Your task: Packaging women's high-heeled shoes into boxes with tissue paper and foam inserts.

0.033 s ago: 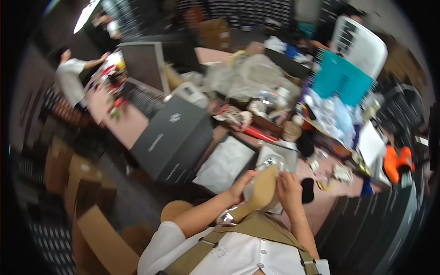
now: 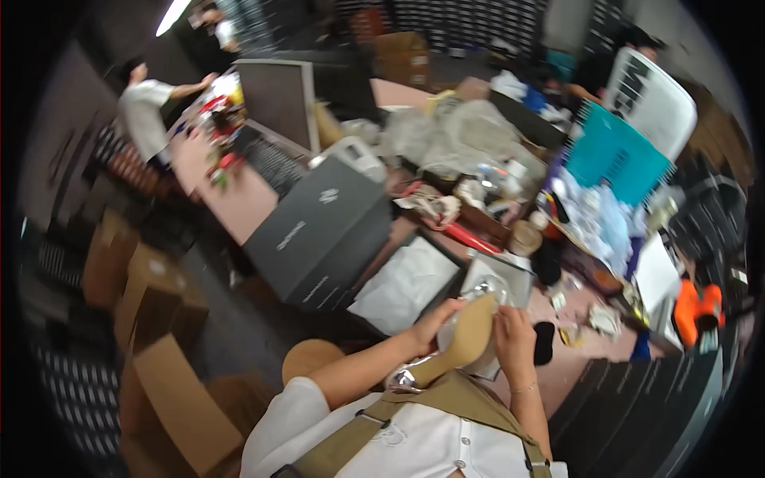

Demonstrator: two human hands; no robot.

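A tan high-heeled shoe (image 2: 466,338) with a silvery upper is held sole-up close to my chest. My left hand (image 2: 434,325) grips its left edge and my right hand (image 2: 514,338) grips its right side. Just beyond the shoe lies an open dark box with white tissue paper (image 2: 406,283). A smaller grey box with clear plastic wrap (image 2: 502,279) sits behind my hands. A black object (image 2: 544,341) lies on the pink table to the right of my right hand.
A large grey box (image 2: 319,231) stands to the left of the tissue box. The pink table (image 2: 239,199) is cluttered with bags, a teal basket (image 2: 613,155) and a monitor (image 2: 279,95). Cardboard boxes (image 2: 167,398) stand on the floor at left. Another person in white (image 2: 143,111) works far left.
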